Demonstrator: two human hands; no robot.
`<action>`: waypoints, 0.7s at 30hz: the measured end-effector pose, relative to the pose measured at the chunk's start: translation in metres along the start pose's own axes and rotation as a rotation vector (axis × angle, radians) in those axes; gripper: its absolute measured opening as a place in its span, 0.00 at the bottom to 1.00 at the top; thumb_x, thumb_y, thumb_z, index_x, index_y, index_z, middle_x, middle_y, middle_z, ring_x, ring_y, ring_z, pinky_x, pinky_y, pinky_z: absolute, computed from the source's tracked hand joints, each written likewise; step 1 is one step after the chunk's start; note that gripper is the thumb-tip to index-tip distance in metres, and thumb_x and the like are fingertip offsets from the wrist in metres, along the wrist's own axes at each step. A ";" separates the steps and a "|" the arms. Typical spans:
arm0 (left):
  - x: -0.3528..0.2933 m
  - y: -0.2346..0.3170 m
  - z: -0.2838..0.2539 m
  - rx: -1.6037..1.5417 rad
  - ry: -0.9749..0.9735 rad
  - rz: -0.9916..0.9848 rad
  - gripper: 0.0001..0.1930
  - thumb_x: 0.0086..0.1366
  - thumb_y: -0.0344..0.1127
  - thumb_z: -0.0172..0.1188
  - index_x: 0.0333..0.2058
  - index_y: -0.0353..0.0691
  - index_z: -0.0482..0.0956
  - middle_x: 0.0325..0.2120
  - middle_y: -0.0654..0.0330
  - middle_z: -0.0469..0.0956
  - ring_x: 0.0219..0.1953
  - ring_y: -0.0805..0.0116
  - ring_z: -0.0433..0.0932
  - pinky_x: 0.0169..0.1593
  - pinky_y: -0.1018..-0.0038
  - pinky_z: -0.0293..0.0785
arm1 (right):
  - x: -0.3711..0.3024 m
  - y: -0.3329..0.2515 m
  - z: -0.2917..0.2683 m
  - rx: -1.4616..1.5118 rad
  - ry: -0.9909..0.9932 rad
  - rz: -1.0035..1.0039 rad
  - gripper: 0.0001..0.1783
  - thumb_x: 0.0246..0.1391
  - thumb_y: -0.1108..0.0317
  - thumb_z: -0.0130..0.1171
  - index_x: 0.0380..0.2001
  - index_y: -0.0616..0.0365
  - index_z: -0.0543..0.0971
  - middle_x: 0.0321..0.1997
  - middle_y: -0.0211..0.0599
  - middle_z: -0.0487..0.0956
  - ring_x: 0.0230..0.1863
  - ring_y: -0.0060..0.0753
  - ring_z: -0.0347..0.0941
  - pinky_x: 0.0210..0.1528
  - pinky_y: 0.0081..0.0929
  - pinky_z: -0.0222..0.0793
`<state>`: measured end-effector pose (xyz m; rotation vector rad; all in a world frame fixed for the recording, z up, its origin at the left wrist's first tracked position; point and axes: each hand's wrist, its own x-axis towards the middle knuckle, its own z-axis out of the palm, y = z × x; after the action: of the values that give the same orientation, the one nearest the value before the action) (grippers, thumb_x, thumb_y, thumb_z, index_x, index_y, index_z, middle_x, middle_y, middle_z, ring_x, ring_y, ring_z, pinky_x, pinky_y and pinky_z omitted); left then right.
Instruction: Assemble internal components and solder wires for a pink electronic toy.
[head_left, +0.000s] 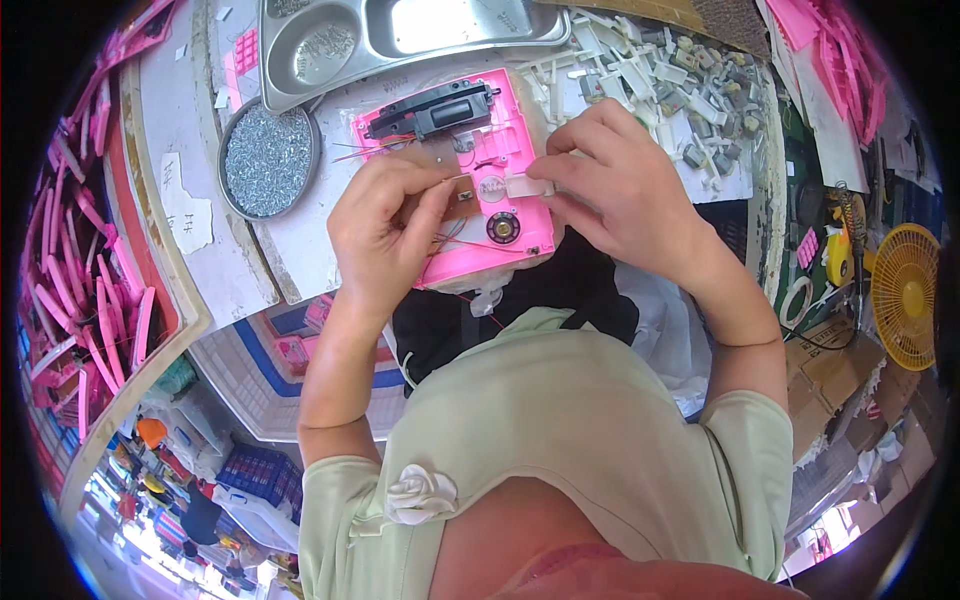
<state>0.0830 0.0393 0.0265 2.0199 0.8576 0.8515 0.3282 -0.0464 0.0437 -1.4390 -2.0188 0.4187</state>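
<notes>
A pink plastic housing point(520, 130) lies in front of me, with wires, a round black speaker point(502, 228) and a long black mechanism point(440, 115) in it. My left hand point(388, 222) is over its left side, thumb and forefinger pinched at the edge of a small brown circuit board point(462, 205). From the right, my right hand point(615, 180) pinches a small whitish plastic piece point(528, 186) over the middle of the housing, beside a round grille point(492, 189). Fingers partly hide the board and the wires.
A round dish of screws point(268, 160) stands at left, below a metal compartment tray point(300, 85). Loose white and grey parts point(680, 90) lie at back right. Pink parts point(95, 280) fill a bin at far left. A yellow fan point(905, 295) stands at far right.
</notes>
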 end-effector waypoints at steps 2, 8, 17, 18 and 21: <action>-0.001 -0.004 0.004 -0.002 0.025 0.053 0.07 0.58 0.20 0.70 0.35 0.34 0.84 0.32 0.56 0.82 0.32 0.68 0.81 0.34 0.76 0.75 | 0.007 -0.002 0.000 -0.042 -0.037 -0.058 0.15 0.42 0.72 0.71 0.37 0.54 0.83 0.40 0.33 0.78 0.44 0.43 0.72 0.44 0.37 0.71; -0.002 -0.012 0.011 -0.034 0.063 0.126 0.07 0.57 0.19 0.71 0.34 0.34 0.83 0.33 0.56 0.82 0.31 0.69 0.80 0.32 0.76 0.74 | 0.013 0.002 0.004 -0.019 -0.034 -0.146 0.18 0.42 0.75 0.72 0.40 0.56 0.83 0.40 0.35 0.79 0.42 0.43 0.73 0.43 0.37 0.71; -0.003 -0.016 0.016 -0.049 0.106 0.164 0.07 0.58 0.20 0.71 0.33 0.34 0.83 0.31 0.56 0.81 0.27 0.71 0.77 0.27 0.77 0.71 | 0.006 0.015 0.027 0.108 -0.015 -0.116 0.17 0.42 0.75 0.71 0.40 0.56 0.83 0.40 0.35 0.79 0.42 0.43 0.74 0.43 0.37 0.70; -0.002 -0.017 0.018 -0.059 0.106 0.182 0.07 0.58 0.20 0.71 0.33 0.34 0.83 0.32 0.56 0.81 0.27 0.71 0.77 0.27 0.77 0.71 | 0.008 0.010 0.021 0.071 -0.058 -0.091 0.16 0.42 0.74 0.71 0.39 0.56 0.83 0.40 0.35 0.79 0.42 0.43 0.74 0.43 0.37 0.70; -0.003 -0.013 0.015 -0.035 0.095 0.143 0.06 0.58 0.19 0.70 0.33 0.34 0.83 0.32 0.56 0.81 0.27 0.71 0.77 0.27 0.77 0.71 | 0.013 -0.001 0.021 -0.037 -0.134 -0.048 0.14 0.42 0.73 0.71 0.36 0.56 0.84 0.40 0.34 0.79 0.43 0.42 0.73 0.43 0.37 0.70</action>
<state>0.0895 0.0371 0.0077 2.0423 0.7506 1.0422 0.3111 -0.0332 0.0326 -1.4149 -2.1736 0.4710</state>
